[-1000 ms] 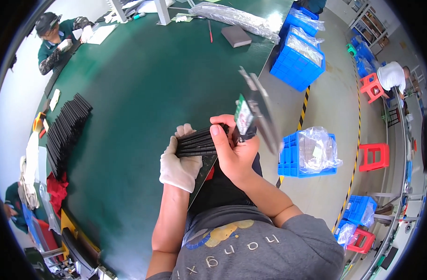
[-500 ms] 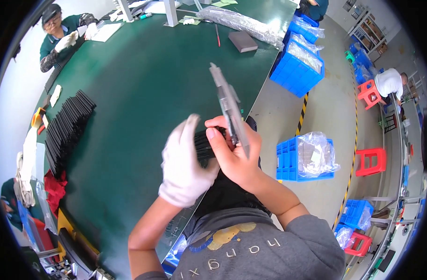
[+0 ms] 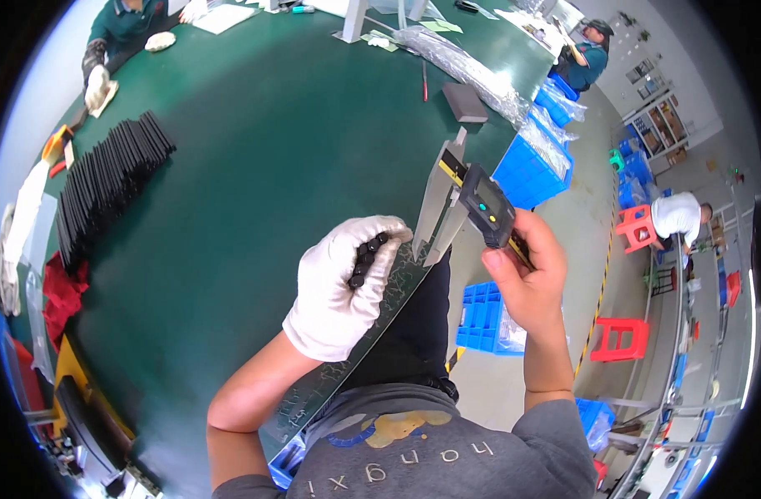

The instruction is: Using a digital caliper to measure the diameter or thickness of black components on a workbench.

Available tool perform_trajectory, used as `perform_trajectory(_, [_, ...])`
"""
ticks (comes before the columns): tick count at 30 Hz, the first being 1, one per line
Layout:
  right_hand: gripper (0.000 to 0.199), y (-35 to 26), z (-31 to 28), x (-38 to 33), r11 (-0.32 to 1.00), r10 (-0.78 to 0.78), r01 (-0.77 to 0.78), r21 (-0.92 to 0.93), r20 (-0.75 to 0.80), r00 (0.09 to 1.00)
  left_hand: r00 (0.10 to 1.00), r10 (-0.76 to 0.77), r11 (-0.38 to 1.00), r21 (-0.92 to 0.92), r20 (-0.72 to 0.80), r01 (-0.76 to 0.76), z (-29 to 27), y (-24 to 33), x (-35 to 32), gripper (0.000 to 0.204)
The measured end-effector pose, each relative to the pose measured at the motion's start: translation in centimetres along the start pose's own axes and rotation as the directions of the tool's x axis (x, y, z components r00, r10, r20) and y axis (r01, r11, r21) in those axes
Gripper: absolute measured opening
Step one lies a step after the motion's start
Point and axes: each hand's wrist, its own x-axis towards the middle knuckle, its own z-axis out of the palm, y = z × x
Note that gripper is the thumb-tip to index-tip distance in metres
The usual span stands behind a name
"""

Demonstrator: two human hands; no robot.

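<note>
My left hand [image 3: 334, 283], in a white glove, is closed around a small bundle of black rods [image 3: 363, 260], whose ends point toward me. My bare right hand [image 3: 532, 279] grips a digital caliper [image 3: 489, 205] with a dark display body and grey metal jaws. Those jaws are apart and lie just beside the gloved fingertips, over the table edge. I cannot tell whether they touch the rods. Further left, a row of many black rods [image 3: 110, 183] lies on the green table [image 3: 255, 150].
A dark grey box [image 3: 465, 102] and a plastic-wrapped roll [image 3: 472, 71] lie at the far table edge. Blue crates [image 3: 482, 320] stand on the floor at right, beside a red stool [image 3: 620, 340]. A red cloth [image 3: 62, 295] lies at left. A co-worker's gloved hand [image 3: 99, 87] is at far left.
The caliper has turned from edge-on to show its display, and my right hand has moved right, away from the bundle. My left hand now holds the rods with their ends facing up.
</note>
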Motion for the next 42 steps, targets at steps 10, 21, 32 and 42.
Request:
perform_trajectory(10, [0.032, -1.6, 0.2, 1.5, 0.933, -0.091, 0.116, -0.340, 0.088, 0.992, 0.973, 0.180, 0.979, 0.118, -0.142, -0.164, 0.1, -0.2, -0.6, 0.027])
perform_trajectory(21, [0.029, -1.5, -0.2, 1.9, 0.889, -0.104, 0.130, -0.439, 0.082, 0.991, 0.992, 0.098, 0.995, 0.039, -0.082, -0.095, 0.1, -0.5, -0.6, 0.026])
perform_trajectory(32, [0.030, -1.0, 0.0, 1.7, 0.837, -0.183, 0.214, -0.504, 0.112, 0.977, 0.994, 0.101, 0.991, 0.095, -0.028, -0.098, -0.5, -0.7, -0.9, 0.025])
perform_trajectory(42, [0.031, -0.9, -0.2, 1.9, 0.855, -0.194, 0.251, -0.455, 0.170, 0.966, 0.997, 0.073, 0.997, 0.017, 0.004, -0.073, -0.4, -0.2, -0.8, 0.024])
